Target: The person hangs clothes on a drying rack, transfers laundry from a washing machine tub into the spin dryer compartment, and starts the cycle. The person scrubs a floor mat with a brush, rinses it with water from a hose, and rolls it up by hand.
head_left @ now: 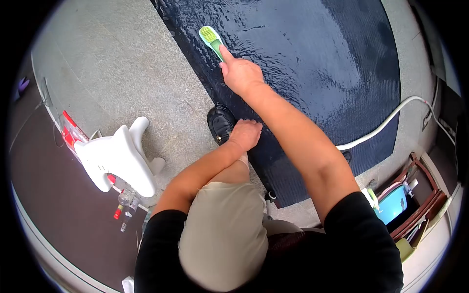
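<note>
A green and white brush (211, 38) is in my right hand (243, 74), its handle gripped with the bristle end pointing up and left, over the left edge of a wet, dark ribbed mat (312, 63). Closer to me, my left hand (247, 133) is closed beside my knee and shin, near a black shoe (221, 122). Whether those curled fingers hold anything is hidden.
A white plastic stool (117, 158) lies tipped on the left, near clear bottles (128, 205) and a red-and-white object (72, 132). A pale hose (381, 128) crosses the mat's right side. A brown rack (424, 215) with a blue basin (392, 205) stands at lower right.
</note>
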